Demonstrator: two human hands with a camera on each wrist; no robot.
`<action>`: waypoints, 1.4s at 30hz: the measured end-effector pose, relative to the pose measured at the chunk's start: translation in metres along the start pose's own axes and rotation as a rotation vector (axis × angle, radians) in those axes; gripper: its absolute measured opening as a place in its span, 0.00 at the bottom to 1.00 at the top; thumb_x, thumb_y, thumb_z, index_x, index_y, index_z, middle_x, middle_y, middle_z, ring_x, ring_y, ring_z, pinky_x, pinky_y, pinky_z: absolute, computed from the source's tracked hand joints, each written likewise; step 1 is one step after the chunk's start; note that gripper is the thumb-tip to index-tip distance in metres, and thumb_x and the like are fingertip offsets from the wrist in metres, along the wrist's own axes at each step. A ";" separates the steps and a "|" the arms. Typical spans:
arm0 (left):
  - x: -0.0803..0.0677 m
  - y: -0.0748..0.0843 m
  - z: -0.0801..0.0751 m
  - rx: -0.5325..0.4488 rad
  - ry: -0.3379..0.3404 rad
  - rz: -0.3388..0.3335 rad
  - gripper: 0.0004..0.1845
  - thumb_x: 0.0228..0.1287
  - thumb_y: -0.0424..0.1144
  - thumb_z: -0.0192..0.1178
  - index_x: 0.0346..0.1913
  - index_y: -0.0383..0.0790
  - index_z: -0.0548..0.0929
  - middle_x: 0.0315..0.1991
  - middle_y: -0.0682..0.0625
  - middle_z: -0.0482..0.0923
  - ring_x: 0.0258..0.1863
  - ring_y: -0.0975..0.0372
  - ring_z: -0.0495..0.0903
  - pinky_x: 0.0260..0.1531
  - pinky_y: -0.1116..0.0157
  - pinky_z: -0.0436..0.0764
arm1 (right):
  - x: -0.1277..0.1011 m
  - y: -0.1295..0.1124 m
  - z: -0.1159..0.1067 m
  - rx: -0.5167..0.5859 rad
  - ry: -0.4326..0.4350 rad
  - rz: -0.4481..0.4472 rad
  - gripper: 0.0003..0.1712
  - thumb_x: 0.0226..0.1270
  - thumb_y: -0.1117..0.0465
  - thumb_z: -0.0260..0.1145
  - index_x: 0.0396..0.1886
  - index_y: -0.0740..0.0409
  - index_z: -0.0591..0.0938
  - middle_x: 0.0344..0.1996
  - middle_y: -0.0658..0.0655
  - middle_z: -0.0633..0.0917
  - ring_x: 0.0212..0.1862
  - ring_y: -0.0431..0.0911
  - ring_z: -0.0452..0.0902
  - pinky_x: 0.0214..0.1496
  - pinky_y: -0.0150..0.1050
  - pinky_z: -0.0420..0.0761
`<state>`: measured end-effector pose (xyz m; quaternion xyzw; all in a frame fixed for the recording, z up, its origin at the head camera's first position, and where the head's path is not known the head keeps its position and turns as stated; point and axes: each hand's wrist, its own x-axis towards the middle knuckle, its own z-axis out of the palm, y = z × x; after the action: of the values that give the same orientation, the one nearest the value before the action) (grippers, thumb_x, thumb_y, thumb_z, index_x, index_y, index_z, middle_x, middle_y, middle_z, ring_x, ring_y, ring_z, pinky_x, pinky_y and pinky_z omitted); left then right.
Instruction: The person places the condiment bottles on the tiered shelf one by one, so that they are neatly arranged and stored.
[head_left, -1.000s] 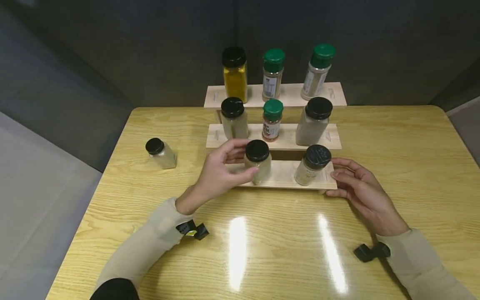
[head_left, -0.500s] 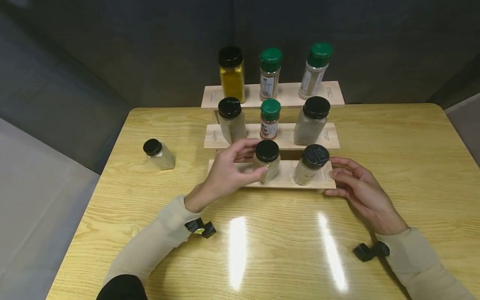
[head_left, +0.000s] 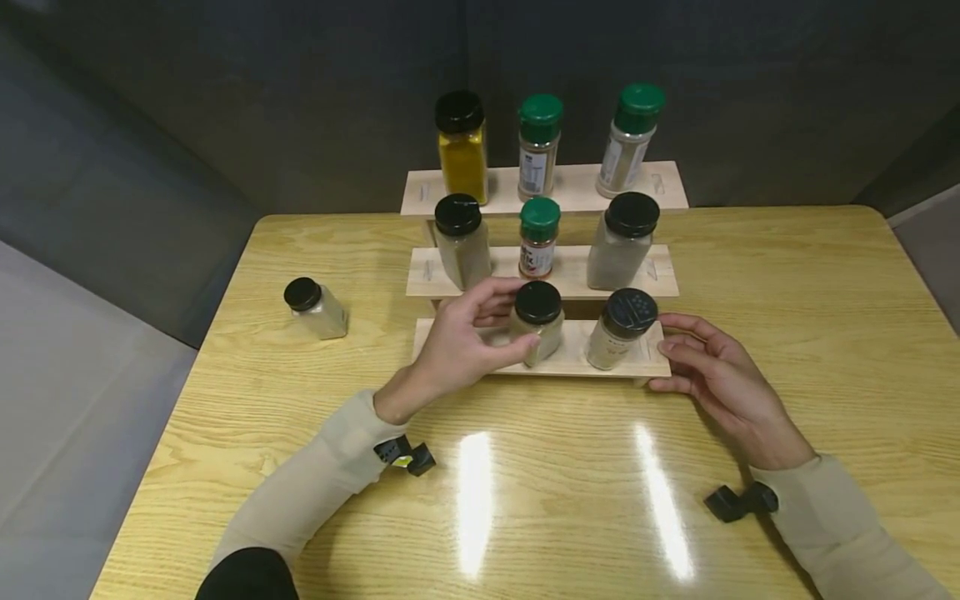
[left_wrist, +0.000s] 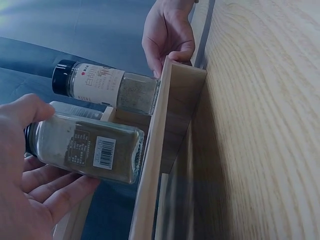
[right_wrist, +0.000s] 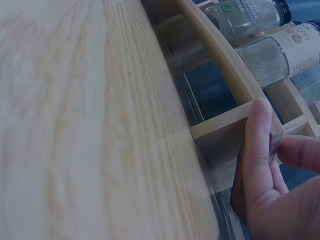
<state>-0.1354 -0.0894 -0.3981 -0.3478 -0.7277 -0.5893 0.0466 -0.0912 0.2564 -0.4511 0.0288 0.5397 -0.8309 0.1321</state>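
Note:
My left hand (head_left: 467, 343) holds a square glass spice jar (head_left: 542, 340) with a black lid, thumb on one side and fingers on the other. The jar is upright at the lowest tier of the wooden spice rack (head_left: 573, 354); in the left wrist view its barcode label (left_wrist: 104, 153) faces the camera and its base is close to the shelf's front edge. To its right stands a round jar (head_left: 611, 346) with a black shaker lid. My right hand (head_left: 720, 383) grips the right end of that lowest shelf, thumb and fingers around the board (right_wrist: 270, 122).
Behind, the middle tier bears two black-lidded jars and a green-capped bottle (head_left: 538, 237). The top tier carries a yellow-filled jar (head_left: 463, 154) and two green-capped bottles. A small black-lidded jar (head_left: 318, 312) stands apart on the table (head_left: 360, 533) at left. A dark partition rises behind.
My left hand has slid the held jar a little to the right along the lowest shelf, nearer the round jar, with almost no motion lately. My right hand keeps its grip.

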 end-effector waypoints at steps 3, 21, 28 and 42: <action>0.000 -0.001 0.001 -0.004 0.001 -0.004 0.31 0.57 0.21 0.79 0.63 0.22 0.79 0.57 0.31 0.86 0.53 0.44 0.89 0.53 0.60 0.91 | 0.000 0.000 0.000 0.000 0.005 0.006 0.19 0.84 0.76 0.57 0.61 0.54 0.83 0.46 0.56 0.81 0.48 0.44 0.83 0.44 0.44 0.95; -0.001 -0.003 0.002 0.008 -0.018 0.005 0.31 0.57 0.22 0.79 0.64 0.23 0.79 0.58 0.32 0.86 0.56 0.47 0.88 0.56 0.60 0.90 | 0.000 0.000 -0.001 0.009 0.002 0.004 0.19 0.84 0.76 0.57 0.62 0.55 0.82 0.46 0.56 0.81 0.47 0.44 0.83 0.44 0.44 0.95; -0.002 -0.003 0.001 0.013 -0.030 0.009 0.32 0.56 0.21 0.80 0.63 0.22 0.79 0.59 0.32 0.85 0.53 0.47 0.89 0.57 0.60 0.90 | 0.001 0.001 -0.002 0.025 -0.011 -0.005 0.19 0.84 0.77 0.57 0.62 0.55 0.83 0.45 0.56 0.81 0.47 0.43 0.83 0.45 0.45 0.95; -0.005 -0.004 -0.003 -0.019 -0.016 0.016 0.37 0.54 0.21 0.81 0.68 0.24 0.77 0.61 0.32 0.83 0.56 0.47 0.87 0.59 0.58 0.89 | 0.001 0.000 -0.001 0.019 0.012 0.014 0.19 0.84 0.76 0.57 0.62 0.54 0.83 0.45 0.55 0.80 0.47 0.43 0.82 0.44 0.44 0.95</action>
<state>-0.1346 -0.0949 -0.4028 -0.3588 -0.7195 -0.5931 0.0423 -0.0921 0.2574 -0.4521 0.0388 0.5326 -0.8348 0.1343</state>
